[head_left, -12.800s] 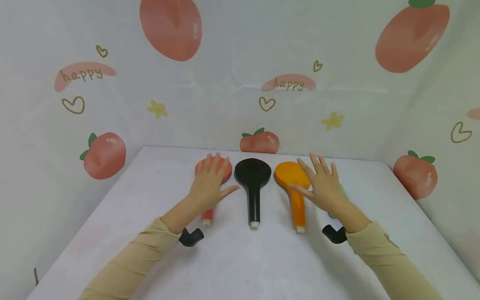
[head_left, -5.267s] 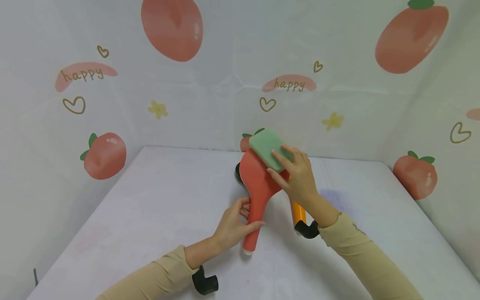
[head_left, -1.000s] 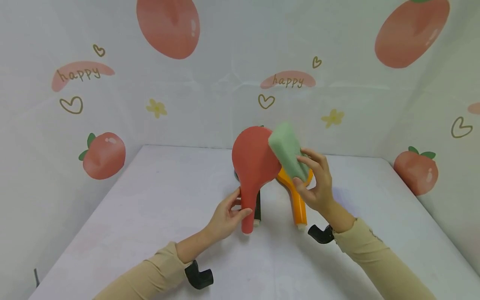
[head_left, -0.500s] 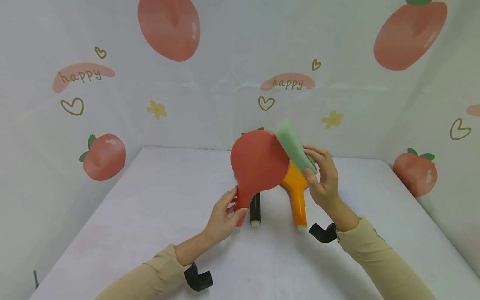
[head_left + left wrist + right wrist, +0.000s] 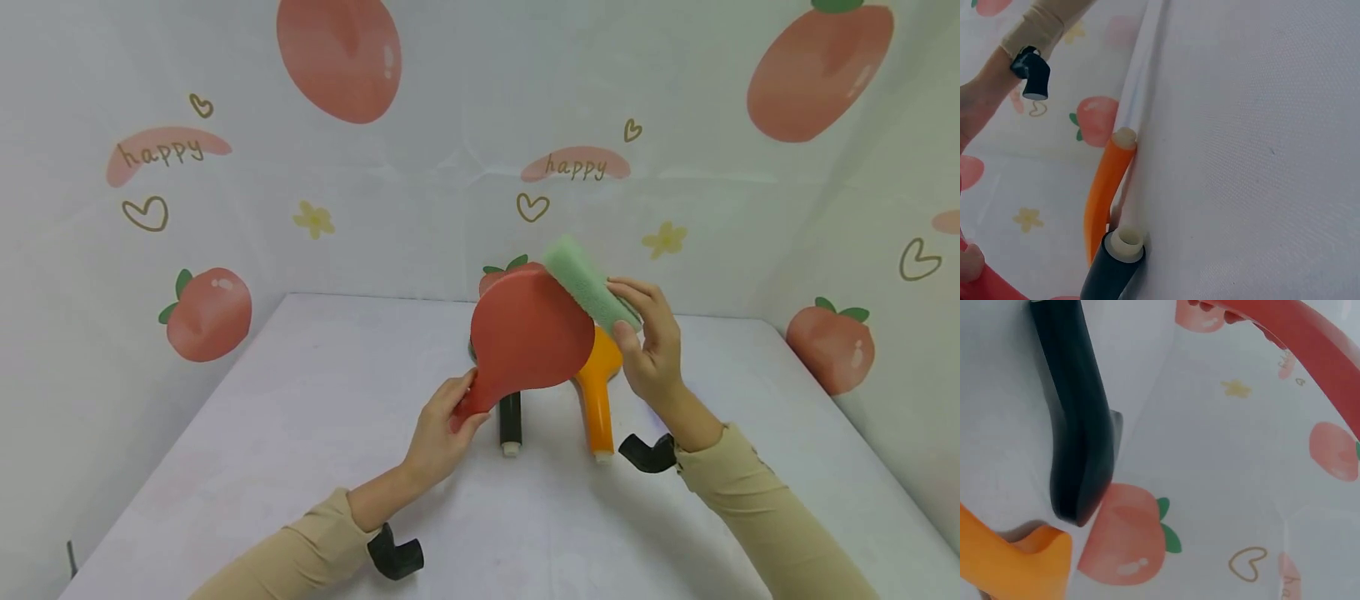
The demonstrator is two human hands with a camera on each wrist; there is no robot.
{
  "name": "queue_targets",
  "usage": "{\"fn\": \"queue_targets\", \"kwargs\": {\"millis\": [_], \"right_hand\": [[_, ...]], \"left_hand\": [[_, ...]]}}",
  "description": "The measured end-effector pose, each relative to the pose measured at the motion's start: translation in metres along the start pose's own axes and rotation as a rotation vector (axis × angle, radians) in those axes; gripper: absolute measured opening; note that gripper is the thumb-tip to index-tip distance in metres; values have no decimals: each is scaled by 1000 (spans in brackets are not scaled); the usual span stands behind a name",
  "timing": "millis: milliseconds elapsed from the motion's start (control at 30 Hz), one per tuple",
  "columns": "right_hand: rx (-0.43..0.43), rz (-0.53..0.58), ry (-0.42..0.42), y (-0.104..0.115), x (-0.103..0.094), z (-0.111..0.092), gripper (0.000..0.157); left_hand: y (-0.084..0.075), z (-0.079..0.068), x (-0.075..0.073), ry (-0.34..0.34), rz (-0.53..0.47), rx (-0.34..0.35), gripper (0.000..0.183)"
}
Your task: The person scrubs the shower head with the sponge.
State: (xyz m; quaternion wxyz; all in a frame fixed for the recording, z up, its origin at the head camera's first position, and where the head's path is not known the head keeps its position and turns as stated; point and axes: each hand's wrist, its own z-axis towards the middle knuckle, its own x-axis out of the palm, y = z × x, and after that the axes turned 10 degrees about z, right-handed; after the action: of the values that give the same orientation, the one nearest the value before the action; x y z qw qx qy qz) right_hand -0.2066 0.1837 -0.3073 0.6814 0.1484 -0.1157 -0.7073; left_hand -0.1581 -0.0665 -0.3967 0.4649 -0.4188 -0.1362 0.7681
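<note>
White table, across the lower half of the head view. Directly upon it: one black handheld shower head, centre, partly hidden; one orange handheld shower head, right of centre.

Head view forward, downward; wrist views nearer, seemingly tilted.

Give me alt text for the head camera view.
A person's left hand holds up a red paddle, and the right hand holds a green sponge at the paddle's edge. Behind, a black paddle and an orange paddle lie on a white table.
</note>
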Motion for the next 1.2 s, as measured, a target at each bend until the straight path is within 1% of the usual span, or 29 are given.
{"fn": "queue_targets", "kwargs": {"millis": [100,267,400,467,667,800,1000,1100,1200], "right_hand": [[5,-15,-7,1,-2,1,39],[41,-85,-35,0,-8,-1,37],[71,-132,-58,0,-9,-1,34],[76,-135,-54,0,-8,1,34],[69,-120,-12,4,-3,8,36],[78,-158,2,5,-5,9,35],[133,-231,-9,4,-11,6,28],[145,-237,2,4,-9,7,28],[136,-234,37,5,-5,8,28]], "left_hand": [[-1,0,-1,-17,61,2,59],[-1,2,-4,-56,138,-2,58],[-1,4,-5,-75,175,-2,57],[-1,4,-5,-82,185,-3,57],[-1,4,-4,-81,215,-10,58],[1,4,-3,-79,237,-26,57],[2,4,-4,-77,263,-59,56],[1,5,-4,-74,275,-69,55],[-1,5,-3,-61,290,-78,53]]}}
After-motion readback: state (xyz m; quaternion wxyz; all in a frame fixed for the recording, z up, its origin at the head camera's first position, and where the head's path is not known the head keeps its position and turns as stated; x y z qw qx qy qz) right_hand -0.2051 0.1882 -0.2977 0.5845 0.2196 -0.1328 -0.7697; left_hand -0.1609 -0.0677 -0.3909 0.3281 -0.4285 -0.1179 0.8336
